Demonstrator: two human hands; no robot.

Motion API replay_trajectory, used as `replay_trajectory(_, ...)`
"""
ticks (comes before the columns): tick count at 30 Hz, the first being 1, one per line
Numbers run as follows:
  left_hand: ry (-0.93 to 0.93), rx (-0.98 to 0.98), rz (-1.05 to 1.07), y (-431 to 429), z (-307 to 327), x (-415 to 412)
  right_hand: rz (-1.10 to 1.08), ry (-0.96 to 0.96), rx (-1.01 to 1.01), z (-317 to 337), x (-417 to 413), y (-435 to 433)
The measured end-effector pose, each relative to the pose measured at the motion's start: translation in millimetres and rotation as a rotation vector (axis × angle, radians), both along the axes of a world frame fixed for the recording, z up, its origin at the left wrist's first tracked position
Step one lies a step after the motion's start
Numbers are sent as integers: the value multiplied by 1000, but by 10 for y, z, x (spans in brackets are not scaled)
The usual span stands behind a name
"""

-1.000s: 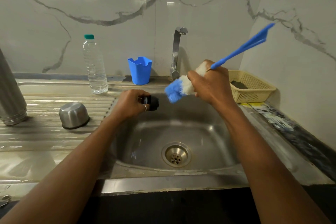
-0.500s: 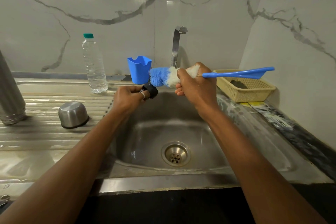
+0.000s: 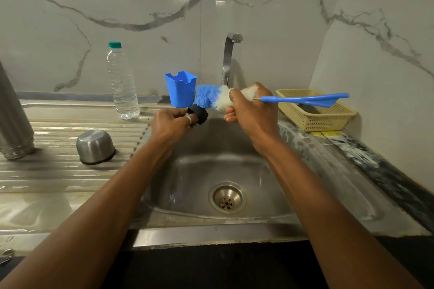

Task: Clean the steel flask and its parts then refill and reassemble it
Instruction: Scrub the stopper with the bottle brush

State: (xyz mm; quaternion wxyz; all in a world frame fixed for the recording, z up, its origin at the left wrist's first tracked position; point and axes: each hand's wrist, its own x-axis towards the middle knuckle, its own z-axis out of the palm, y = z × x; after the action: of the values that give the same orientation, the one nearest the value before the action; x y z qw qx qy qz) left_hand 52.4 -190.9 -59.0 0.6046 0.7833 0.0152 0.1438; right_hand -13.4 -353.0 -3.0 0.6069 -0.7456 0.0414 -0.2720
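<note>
Task item: the stopper [image 3: 199, 114], a short, round, black part of matt plastic, is held above the rear left of the sink [image 3: 187, 183]. It sits at the tips of the fingers [image 3: 187, 120] of the left hand [image 3: 171, 125], which are curled in and pinch its near side. One of these fingers carries a ring.

The brush [image 3: 206, 98] lies roughly level, just above the stopper. Its blue bristle tip meets or nearly meets the stopper's top; contact cannot be confirmed. The bristles are fluffy, blue at the tip and white behind. The thin blue plastic handle runs to the right and widens to a flat end over the basket [image 3: 328, 119].

The right hand [image 3: 251, 110] grips the brush with its fingers [image 3: 231, 115] wrapped closed around the white bristles, thumb on top. Pale flecks show on the back of this hand.

Other flask parts: the steel flask body [image 3: 13, 119], brushed metal and cylindrical, stands at the far left of the bench [image 3: 58, 178], partly cut off by the frame. A rounded steel cup [image 3: 95, 146] rests mouth down on the ribbed draining surface, well apart from both hands.

Surroundings: the sink is stainless steel with a round drain [image 3: 227, 197]. A bent steel tap [image 3: 229, 58] rises behind it. A blue plastic cup [image 3: 180, 88] with a notched rim stands beside the tap. A clear plastic water bottle [image 3: 122, 82] with a green cap stands to the left of that cup. The basket is pale yellow perforated plastic. The wall [image 3: 258, 7] is white marble with grey veins.
</note>
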Motion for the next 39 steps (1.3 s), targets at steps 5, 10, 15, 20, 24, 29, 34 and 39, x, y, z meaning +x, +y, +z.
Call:
replay_trajectory(5,-7,35,-31,-15,-6,-17,-7,25,-24,-28,13,12)
replay_trajectory(10,45,87,34,65,-52,30,-72,24,52,47,49,-177)
replay_trajectory(15,80,214,89,115,-85,47,-50,63,68,28,57,-201)
replay_trajectory(20,93,250,141,109,-95,48,-32,69,-87,56,68,-156)
replay_trajectory(24,64,232,164,100,-78,20,-108,5,-182,198,163,-60)
replay_trajectory(29,28,178,215,137,-28,44,-186,-104,-327,567,524,219)
replay_trajectory(34,-22,167,216,171,1,80,-220,-212,-397,970,948,527)
replay_trajectory(39,-64,140,250,233,-4,154,-257,-165,-515,1212,1337,724)
